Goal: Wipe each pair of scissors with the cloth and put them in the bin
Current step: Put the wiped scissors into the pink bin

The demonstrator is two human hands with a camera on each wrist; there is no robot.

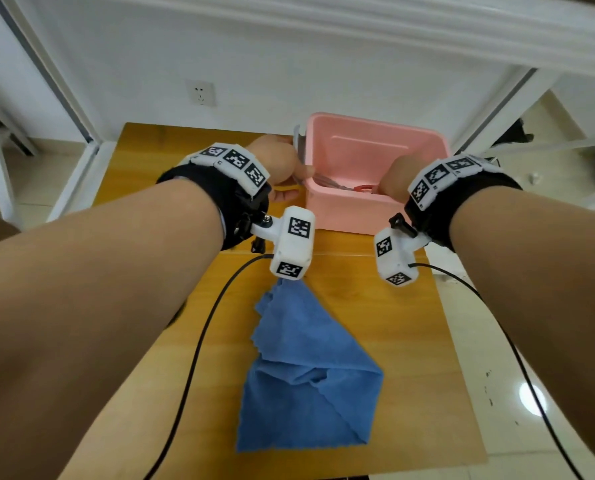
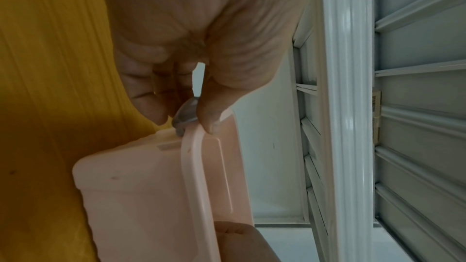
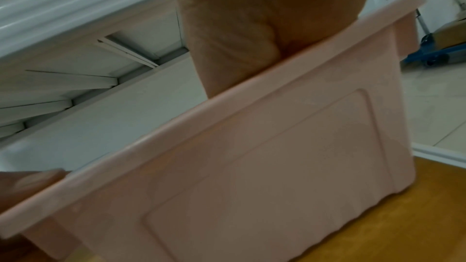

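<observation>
A pink bin [image 1: 375,121] stands at the far end of the wooden table [image 1: 410,341]. In it lies a pair of scissors with a red handle [image 1: 362,188], partly hidden. My left hand [image 1: 282,164] is at the bin's left rim; in the left wrist view its thumb and fingers [image 2: 185,121] pinch a grey latch-like piece [image 2: 185,111] on the rim of the bin [image 2: 141,196]. My right hand [image 1: 395,180] reaches down inside the bin next to the red handle. The bin wall [image 3: 252,166] hides its fingers. A blue cloth [image 1: 306,368] lies crumpled on the table, nearer me.
A white wall with a socket [image 1: 202,93] is right behind the table. White frames stand at both sides. Tiled floor [image 1: 531,393] lies to the right. Two black cables [image 1: 199,341] hang from my wrists over the table.
</observation>
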